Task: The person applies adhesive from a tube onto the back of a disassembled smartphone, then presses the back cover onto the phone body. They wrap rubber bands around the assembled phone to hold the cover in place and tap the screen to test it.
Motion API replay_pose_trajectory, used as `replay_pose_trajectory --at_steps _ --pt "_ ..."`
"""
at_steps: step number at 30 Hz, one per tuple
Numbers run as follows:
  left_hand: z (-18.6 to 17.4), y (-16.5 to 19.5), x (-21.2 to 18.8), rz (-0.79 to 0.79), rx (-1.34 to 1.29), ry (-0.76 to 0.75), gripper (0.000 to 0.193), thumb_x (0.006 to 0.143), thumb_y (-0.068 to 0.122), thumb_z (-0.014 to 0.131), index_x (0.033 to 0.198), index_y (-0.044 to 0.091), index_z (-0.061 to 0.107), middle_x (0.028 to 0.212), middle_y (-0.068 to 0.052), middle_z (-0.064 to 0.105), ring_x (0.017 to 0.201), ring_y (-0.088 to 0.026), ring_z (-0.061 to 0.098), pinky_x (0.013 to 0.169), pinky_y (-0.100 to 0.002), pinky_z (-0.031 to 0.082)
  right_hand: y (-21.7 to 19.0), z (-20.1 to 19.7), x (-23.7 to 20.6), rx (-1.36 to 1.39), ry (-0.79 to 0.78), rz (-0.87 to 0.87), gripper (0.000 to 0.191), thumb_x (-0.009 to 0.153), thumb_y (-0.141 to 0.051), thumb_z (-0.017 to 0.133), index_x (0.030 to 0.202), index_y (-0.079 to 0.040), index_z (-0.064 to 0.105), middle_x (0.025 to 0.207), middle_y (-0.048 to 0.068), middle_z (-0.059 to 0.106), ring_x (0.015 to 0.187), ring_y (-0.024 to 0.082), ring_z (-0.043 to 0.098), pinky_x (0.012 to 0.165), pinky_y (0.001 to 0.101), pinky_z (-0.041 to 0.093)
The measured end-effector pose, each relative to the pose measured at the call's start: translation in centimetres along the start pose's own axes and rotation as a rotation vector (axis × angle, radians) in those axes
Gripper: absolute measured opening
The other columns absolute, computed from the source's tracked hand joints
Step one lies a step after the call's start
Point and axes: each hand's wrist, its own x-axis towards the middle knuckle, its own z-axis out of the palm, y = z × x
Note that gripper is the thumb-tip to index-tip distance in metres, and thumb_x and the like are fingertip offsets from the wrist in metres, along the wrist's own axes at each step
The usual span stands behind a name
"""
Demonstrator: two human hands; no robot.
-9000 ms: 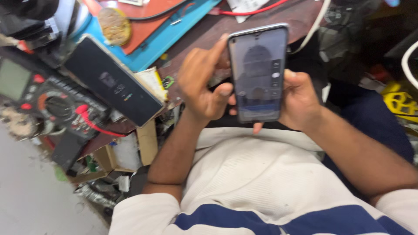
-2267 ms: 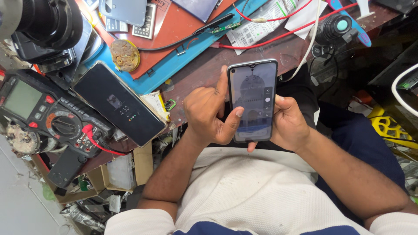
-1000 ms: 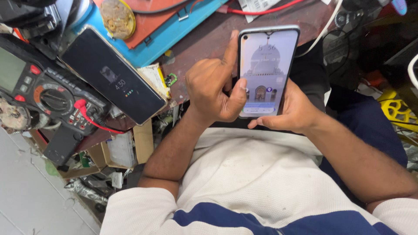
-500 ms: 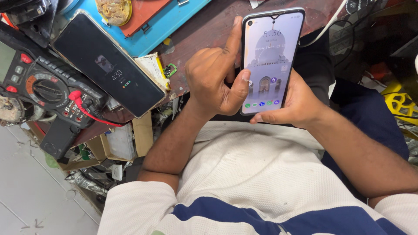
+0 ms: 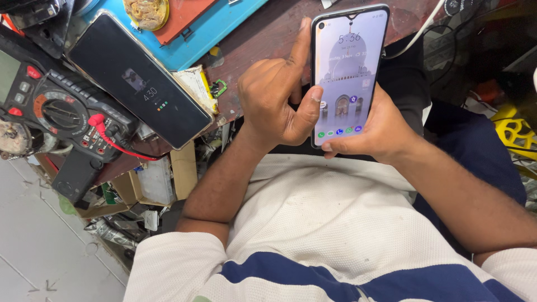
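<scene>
I hold a smartphone [image 5: 348, 72] upright in front of my chest, its screen lit with a pale wallpaper of a domed building and a row of app icons. My right hand [image 5: 376, 130] cradles it from below and behind. My left hand [image 5: 275, 102] grips its left edge: the index finger runs up along the side and the thumb rests on the lower left of the screen.
A second, larger phone [image 5: 140, 84] with a dark screen lies on the brown workbench [image 5: 257, 33] at the left. Beside it sit a black multimeter [image 5: 53, 109] with a red lead, a blue mat [image 5: 196, 42], small cardboard boxes [image 5: 156, 179] and a white cable [image 5: 417, 33].
The held phone's screen went from dark to a lit home screen. The phone has come higher and closer in the view, and my left thumb now rests on the screen.
</scene>
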Motion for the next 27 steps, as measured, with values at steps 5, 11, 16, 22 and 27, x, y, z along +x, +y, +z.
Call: replay_pose_trajectory --at_steps 5,11,16,22,27 --pt "0.0 0.1 0.1 -0.007 0.005 -0.002 0.064 0.096 0.026 0.064 0.148 -0.007 0.049 0.06 0.001 0.045 0.05 -0.014 0.049 0.057 -0.033 0.039 -0.3 -0.8 0.2 0.237 -0.139 -0.057 0.081 0.083 0.003 0.07 0.153 -0.004 0.029 0.138 0.018 0.056 0.119 0.032 0.068 0.079 0.0486 0.069" --pt "-0.1 0.4 0.2 -0.006 0.008 -0.008 0.065 0.095 0.026 0.065 0.149 -0.006 0.048 0.06 0.001 0.045 0.051 -0.015 0.049 0.058 -0.033 0.039 0.0 -1.5 0.5 0.392 -0.079 0.013 0.058 0.101 -0.02 0.054 0.152 0.002 0.034 0.138 0.021 0.056 0.118 0.037 0.064 0.073 0.0527 0.065" --pt "-0.1 0.5 0.4 -0.011 -0.004 -0.011 0.065 0.095 0.025 0.066 0.149 -0.006 0.049 0.06 0.0 0.044 0.051 -0.016 0.049 0.058 -0.033 0.039 0.3 -1.5 0.6 0.454 -0.123 -0.008 0.055 0.108 -0.034 0.042 0.15 0.001 0.036 0.141 0.021 0.056 0.123 0.036 0.064 0.077 0.0541 0.065" --pt "-0.3 0.7 0.4 -0.015 -0.025 -0.014 0.064 0.094 0.024 0.065 0.147 -0.008 0.051 0.061 -0.001 0.044 0.051 -0.017 0.049 0.058 -0.034 0.039 0.3 -1.5 0.4 0.398 -0.103 0.038 0.06 0.105 -0.037 0.046 0.152 0.0 0.038 0.142 0.023 0.054 0.122 0.04 0.062 0.076 0.0592 0.062" --pt "-0.5 0.8 0.6 -0.012 -0.087 0.0 0.055 0.094 0.023 0.065 0.141 -0.006 0.058 0.06 -0.003 0.043 0.05 -0.018 0.048 0.057 -0.034 0.038 0.1 -1.3 -0.1 0.572 -0.212 -0.05 0.07 0.107 -0.051 0.025 0.156 -0.003 0.04 0.149 0.021 0.054 0.13 0.04 0.06 0.086 0.0618 0.063"
